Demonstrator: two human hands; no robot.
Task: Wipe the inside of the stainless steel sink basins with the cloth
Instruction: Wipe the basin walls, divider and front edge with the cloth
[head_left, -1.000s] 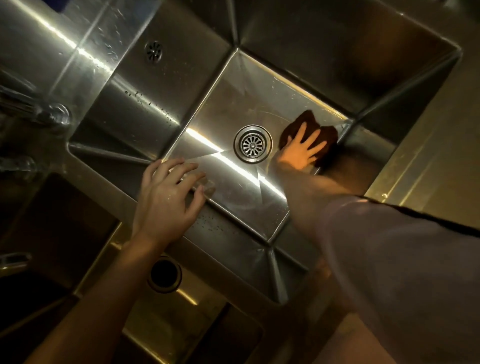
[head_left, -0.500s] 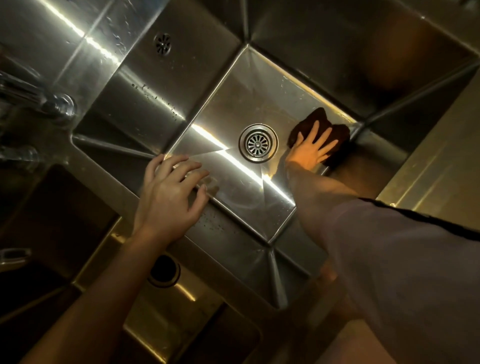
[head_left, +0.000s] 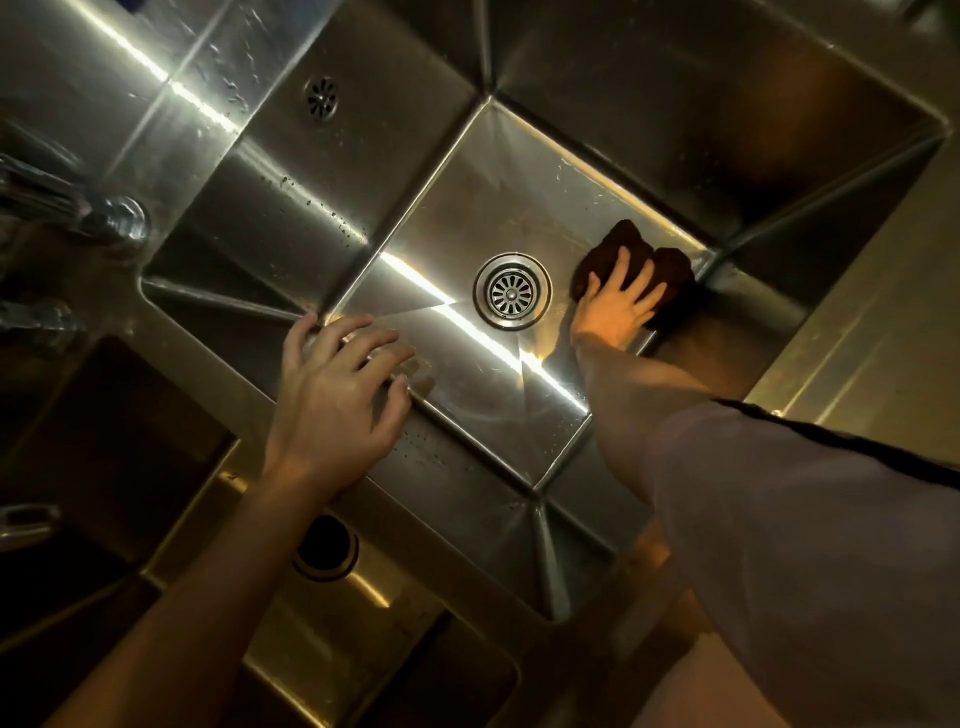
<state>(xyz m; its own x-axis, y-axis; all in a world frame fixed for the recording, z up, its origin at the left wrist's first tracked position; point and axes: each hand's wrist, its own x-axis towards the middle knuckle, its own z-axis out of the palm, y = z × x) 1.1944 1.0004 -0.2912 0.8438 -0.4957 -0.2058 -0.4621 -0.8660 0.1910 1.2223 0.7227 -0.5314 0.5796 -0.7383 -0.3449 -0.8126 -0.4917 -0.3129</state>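
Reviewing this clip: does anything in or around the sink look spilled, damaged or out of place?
Nothing stands out. The right hand presses the dark cloth flat on the basin floor beside the drain. The left hand rests on the rim. Only scattered water droplets mark the wall.

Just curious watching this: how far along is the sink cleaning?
Midway, probably. The right hand presses the dark cloth flat on the basin floor beside the drain; the left hand rests on the divider. Droplets remain on the walls; the neighbouring basin looks untouched.
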